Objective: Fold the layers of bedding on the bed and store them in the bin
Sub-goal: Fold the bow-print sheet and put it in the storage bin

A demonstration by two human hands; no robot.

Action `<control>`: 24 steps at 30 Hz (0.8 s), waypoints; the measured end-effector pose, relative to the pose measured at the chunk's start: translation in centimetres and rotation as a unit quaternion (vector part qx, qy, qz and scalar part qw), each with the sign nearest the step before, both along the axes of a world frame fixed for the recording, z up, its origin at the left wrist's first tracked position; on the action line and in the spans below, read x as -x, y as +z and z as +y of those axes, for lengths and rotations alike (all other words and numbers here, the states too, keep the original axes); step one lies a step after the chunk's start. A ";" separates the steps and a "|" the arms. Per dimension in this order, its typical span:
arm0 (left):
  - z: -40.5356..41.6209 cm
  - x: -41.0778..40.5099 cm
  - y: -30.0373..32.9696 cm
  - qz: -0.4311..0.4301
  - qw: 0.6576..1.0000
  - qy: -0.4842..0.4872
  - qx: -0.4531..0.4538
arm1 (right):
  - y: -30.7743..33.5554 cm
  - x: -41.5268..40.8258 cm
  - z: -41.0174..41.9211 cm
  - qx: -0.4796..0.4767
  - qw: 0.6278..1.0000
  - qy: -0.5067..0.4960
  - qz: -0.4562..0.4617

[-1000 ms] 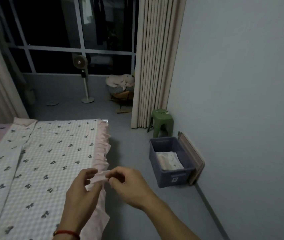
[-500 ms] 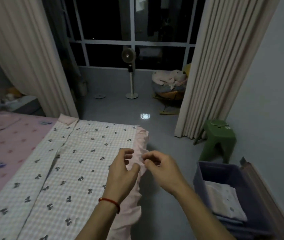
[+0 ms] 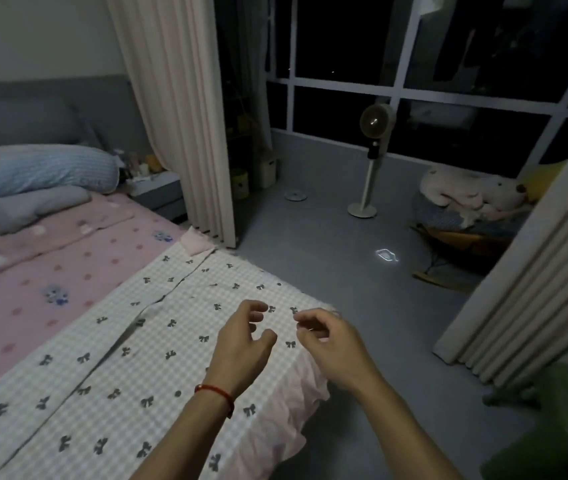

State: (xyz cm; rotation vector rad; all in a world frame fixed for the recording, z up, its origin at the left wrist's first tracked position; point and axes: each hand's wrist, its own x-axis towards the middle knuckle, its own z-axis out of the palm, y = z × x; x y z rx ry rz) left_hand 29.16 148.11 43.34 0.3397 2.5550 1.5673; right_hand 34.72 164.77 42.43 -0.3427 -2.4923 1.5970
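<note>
From the head camera, the checked bedding [image 3: 158, 358], grey-and-white with small dark bows and a pink ruffled border, lies spread flat along the near edge of the bed [image 3: 33, 306], its ruffle hanging over the side towards the floor. Both hands are out over its right edge. The left hand [image 3: 244, 344], a red cord at its wrist, has loosely curled fingers spread apart and holds nothing. The right hand [image 3: 331, 341] is beside it, fingers curled inward with thumb near the forefinger; whether it pinches anything cannot be told from this angle. The two hands are near each other but apart.

Further up the bed, the pink dotted sheet carries a blue striped bolster [image 3: 36, 171] and a grey pillow [image 3: 29, 206]. A cream curtain [image 3: 185, 116] hangs at the bed's far corner, and a second curtain [image 3: 535, 289] hangs at the right. Between them on the grey floor stand a pedestal fan [image 3: 372, 161] before the dark window and a rocking chair [image 3: 462, 216] heaped with soft toys. A green stool [image 3: 559, 427] sits at the lower right corner. The storage bin is out of view. No writing can be read.
</note>
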 end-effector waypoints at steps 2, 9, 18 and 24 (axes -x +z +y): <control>2.6 3.7 -1.2 -0.008 1.000 0.024 -0.015 | -1.1 4.4 2.9 -0.013 0.999 0.031 -0.013; 11.3 17.4 -5.8 -0.090 0.993 0.078 -0.023 | -5.0 20.0 11.5 -0.042 0.990 0.107 -0.076; 19.6 30.5 -7.8 -0.144 0.971 0.182 0.055 | -8.2 38.7 21.5 -0.018 0.965 0.234 -0.117; 26.5 35.2 -6.9 -0.170 0.926 0.335 0.039 | -9.4 49.3 26.1 -0.031 0.924 0.352 -0.142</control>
